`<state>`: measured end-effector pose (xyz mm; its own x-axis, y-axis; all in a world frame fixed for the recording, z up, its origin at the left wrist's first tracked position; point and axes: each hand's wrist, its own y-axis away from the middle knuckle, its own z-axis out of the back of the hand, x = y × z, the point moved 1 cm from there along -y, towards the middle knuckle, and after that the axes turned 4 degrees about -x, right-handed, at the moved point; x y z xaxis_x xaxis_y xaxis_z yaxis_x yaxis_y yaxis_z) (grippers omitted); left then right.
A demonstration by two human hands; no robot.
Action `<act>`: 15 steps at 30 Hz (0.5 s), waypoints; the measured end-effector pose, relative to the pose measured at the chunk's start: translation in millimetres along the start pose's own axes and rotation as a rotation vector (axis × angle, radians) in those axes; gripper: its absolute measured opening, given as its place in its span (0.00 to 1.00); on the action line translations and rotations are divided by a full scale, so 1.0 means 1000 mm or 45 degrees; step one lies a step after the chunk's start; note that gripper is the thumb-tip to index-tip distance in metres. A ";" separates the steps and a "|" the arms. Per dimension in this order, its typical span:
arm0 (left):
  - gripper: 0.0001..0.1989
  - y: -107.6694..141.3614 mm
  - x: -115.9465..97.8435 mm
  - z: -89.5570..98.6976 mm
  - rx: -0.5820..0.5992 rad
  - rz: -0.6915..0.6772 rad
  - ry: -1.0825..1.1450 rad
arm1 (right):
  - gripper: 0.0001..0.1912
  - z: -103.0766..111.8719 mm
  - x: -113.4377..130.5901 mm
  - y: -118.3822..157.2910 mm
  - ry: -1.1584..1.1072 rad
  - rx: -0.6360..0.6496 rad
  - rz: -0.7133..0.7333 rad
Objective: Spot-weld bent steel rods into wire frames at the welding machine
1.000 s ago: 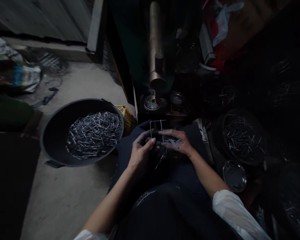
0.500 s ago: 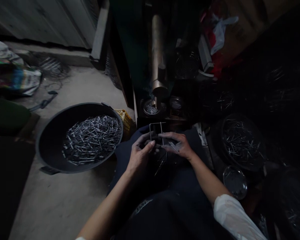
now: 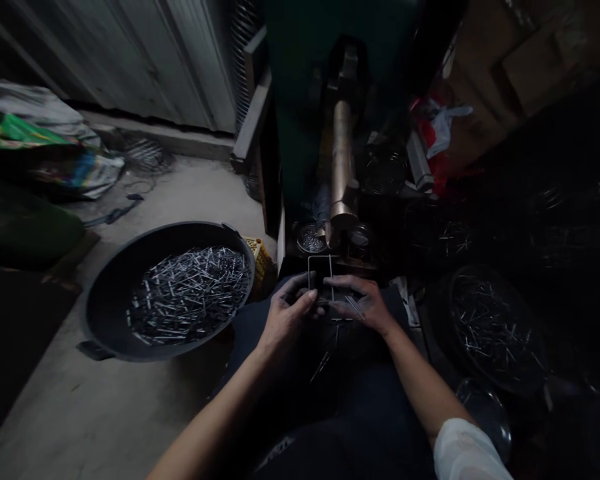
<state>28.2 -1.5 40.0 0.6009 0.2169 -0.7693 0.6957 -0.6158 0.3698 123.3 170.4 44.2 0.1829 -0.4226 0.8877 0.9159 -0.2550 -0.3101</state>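
Observation:
My left hand is closed, thumb and fingers pinching one side of a thin, squared-off bent metal wire. At the wire's other side, my right hand has its fingertips closed on it. Several short metal rods are also tucked in the right hand's fingers. The wire stands up above both hands, over my lap. Its lower part is hidden by the fingers and shadow. Below the hands, a few loose rods lie on the dark cloth over my lap.
A wide black basin heaped with metal rods is on my left, beside a yellow crate. Ahead stands a machine with a brass-coloured cylinder above a small dish of metal bits. Another rod-filled container sits at right.
The camera view has shifted, so the surroundings appear lower and mostly further right. Both hands keep hold of the bent wire, with little change in their grip.

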 end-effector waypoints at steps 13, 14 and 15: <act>0.28 -0.012 0.003 0.001 0.046 -0.064 0.063 | 0.21 0.004 0.002 -0.012 0.026 -0.007 0.078; 0.29 -0.012 0.003 0.001 0.046 -0.067 0.068 | 0.21 0.004 0.002 -0.012 0.027 -0.007 0.081; 0.29 -0.012 0.003 0.001 0.045 -0.066 0.071 | 0.21 0.004 0.001 -0.012 0.027 -0.004 0.083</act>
<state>20.8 6.1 33.0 0.5859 0.2903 -0.7566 0.7128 -0.6287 0.3108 113.8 176.8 50.9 0.2345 -0.4569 0.8581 0.9012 -0.2289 -0.3681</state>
